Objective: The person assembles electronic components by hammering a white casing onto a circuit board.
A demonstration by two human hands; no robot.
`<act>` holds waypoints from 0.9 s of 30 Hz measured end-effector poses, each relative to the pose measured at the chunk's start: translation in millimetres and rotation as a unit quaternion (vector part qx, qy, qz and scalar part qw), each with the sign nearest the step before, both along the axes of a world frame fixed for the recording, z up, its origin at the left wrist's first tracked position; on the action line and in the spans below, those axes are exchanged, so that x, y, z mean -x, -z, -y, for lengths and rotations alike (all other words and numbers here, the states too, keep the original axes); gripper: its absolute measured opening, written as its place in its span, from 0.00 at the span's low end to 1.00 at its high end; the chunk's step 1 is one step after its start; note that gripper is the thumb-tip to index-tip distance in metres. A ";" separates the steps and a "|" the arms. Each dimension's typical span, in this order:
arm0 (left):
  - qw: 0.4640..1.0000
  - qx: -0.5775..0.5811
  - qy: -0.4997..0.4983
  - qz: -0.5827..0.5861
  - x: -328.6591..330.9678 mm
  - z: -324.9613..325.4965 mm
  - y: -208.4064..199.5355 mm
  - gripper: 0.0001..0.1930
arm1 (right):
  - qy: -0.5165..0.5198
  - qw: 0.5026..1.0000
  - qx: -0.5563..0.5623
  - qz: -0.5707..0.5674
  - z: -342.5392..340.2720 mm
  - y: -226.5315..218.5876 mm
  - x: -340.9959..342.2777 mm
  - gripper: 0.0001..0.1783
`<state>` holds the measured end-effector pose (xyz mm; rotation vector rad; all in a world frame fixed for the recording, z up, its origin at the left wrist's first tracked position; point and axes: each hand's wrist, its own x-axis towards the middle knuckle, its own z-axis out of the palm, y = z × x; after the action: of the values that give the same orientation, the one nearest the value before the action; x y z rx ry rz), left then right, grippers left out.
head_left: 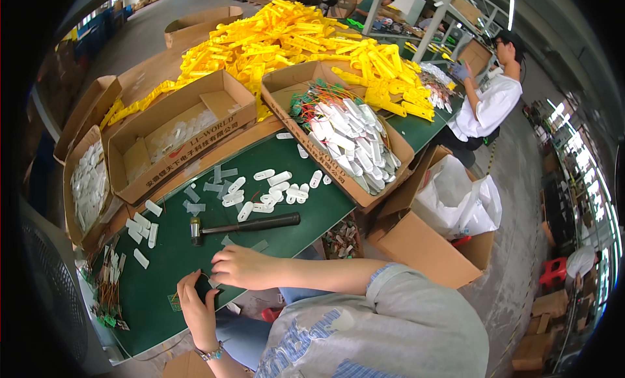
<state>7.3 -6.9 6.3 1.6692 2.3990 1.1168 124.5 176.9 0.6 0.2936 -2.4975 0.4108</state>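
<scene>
My left hand point(198, 314) is curling at the near edge of the green table point(144, 316), thumb apart from the fingers, and my right hand point(241, 268) is bending its fingertips in just beyond it. I cannot tell whether either is gripping, because my fingers are hiding whatever lies between them. A small green circuit board point(174, 302) is showing just left of my left fingers.

If that board is hanging from a thin wire, a sharp tug from my right hand could be straining a joint. Working this close to the edge, I am risking a small part slipping toward my lap.

Beyond my right hand, a hammer point(260, 224) is lying across the table; a careless forearm could be knocking its handle. Farther past it, white casings point(279, 178) are lying loosely beside clear strips point(213, 187), so a wide sweep could be scattering both. Left of my left hand, wired boards point(107, 290) are bunching together, and pulling one out hastily could be snagging its neighbours.
</scene>
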 end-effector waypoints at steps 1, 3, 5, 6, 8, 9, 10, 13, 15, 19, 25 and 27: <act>1.000 -0.018 -0.019 -0.007 -1.1 -1.6 -1.9 0.27 | -0.027 0.999 -0.007 0.018 1.8 0.5 2.8 0.11; 0.998 -0.031 -0.028 -0.054 4.2 2.7 3.5 0.26 | -0.016 1.000 -0.002 -0.001 4.4 0.9 4.7 0.10; 0.990 -0.057 -0.067 -0.106 4.6 5.6 7.7 0.27 | -0.014 0.998 0.054 -0.042 4.6 -11.6 2.7 0.09; 0.979 -0.079 -0.113 -0.151 5.0 5.0 9.1 0.27 | -0.003 0.998 0.047 -0.047 2.3 -21.1 -2.1 0.09; 0.981 -0.087 -0.115 -0.133 6.8 9.5 13.4 0.28 | 0.031 0.990 0.109 -0.082 0.2 -42.6 -16.3 0.10; 0.980 -0.115 -0.115 -0.113 7.8 9.5 16.6 0.28 | 0.039 0.986 0.129 -0.097 -1.3 -47.4 -22.7 0.11; 0.979 -0.141 -0.116 -0.093 8.5 8.4 16.8 0.28 | 0.045 0.986 0.125 -0.101 1.1 -51.6 -31.2 0.11; 0.974 -0.210 -0.067 0.054 4.9 8.3 21.1 0.26 | 0.046 0.981 0.180 -0.047 12.8 -50.5 -47.0 0.11; 0.950 -0.254 -0.047 0.174 2.7 9.2 26.5 0.21 | 0.070 0.975 0.207 -0.038 11.8 -43.6 -51.1 0.11; 0.929 -0.322 -0.036 0.177 -2.8 20.0 8.1 0.17 | 0.096 0.952 0.289 -0.036 12.4 -52.5 -56.9 0.11; 0.967 -0.184 -0.166 0.050 21.3 25.3 5.6 0.13 | 0.064 0.975 0.186 -0.102 -10.7 -108.1 -102.6 0.13; 0.971 -0.133 -0.190 0.054 19.5 23.4 13.3 0.13 | 0.119 0.977 0.067 -0.165 -23.6 -112.2 -113.5 0.14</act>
<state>-12.1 -30.3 -7.0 1.1829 2.6638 1.5973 237.9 200.5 112.8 0.0044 -2.1364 0.3937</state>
